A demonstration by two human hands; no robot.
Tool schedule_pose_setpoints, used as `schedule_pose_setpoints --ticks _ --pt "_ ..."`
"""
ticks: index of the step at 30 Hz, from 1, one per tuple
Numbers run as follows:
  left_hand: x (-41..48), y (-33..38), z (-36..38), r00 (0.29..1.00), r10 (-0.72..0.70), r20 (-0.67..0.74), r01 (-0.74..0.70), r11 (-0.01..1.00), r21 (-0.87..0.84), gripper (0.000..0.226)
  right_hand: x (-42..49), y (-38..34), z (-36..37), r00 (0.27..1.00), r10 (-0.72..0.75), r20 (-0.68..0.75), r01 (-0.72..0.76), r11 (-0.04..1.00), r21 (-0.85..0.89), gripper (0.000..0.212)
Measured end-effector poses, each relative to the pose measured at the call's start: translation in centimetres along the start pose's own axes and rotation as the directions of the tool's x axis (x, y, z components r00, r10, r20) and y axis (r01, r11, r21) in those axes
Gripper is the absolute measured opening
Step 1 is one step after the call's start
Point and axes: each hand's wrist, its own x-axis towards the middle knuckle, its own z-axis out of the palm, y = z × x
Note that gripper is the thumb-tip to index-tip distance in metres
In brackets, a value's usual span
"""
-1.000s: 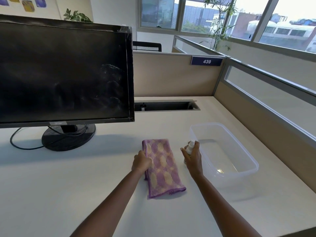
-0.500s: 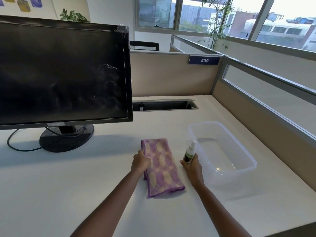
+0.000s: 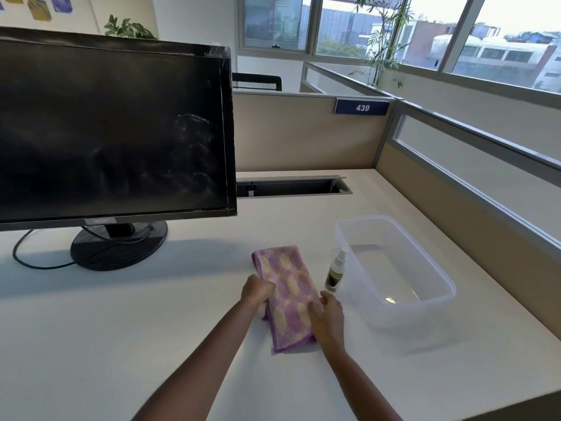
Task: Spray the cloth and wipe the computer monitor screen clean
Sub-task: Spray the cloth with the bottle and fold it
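Note:
A folded purple and cream cloth lies on the white desk in front of me. My left hand grips its left edge. My right hand rests on the cloth's right edge, fingers touching the fabric. A small spray bottle with a white nozzle and dark label stands upright just right of the cloth, free of both hands. The black monitor stands at the left, its dark screen showing smudges and streaks near its right side.
A clear plastic tub sits right of the bottle. The monitor's round base and a black cable lie at the left. Beige partitions close the back and right; a cable slot runs along the back.
My right hand set the spray bottle upright on the desk, let go of it and moved left onto the cloth. My left hand stayed on the cloth's left edge.

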Motion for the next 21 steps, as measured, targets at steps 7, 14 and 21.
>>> schedule_pose_setpoints --ticks 7,14,21 --pt "-1.4 0.6 -0.9 0.988 -0.04 0.148 0.069 0.978 -0.198 0.023 1.4 -1.8 0.2 0.961 0.149 0.232 -0.181 0.975 0.126 0.025" --pt "-2.1 1.0 -3.4 0.968 0.078 0.24 0.029 0.911 -0.41 0.02 2.3 -3.3 0.0 0.847 0.152 0.51 -0.453 0.707 0.543 0.033" --pt "-2.9 1.3 -6.2 0.96 0.128 0.251 -0.023 0.924 -0.381 0.027 2.3 -6.8 0.8 0.816 -0.04 0.576 -0.404 0.673 0.619 0.027"
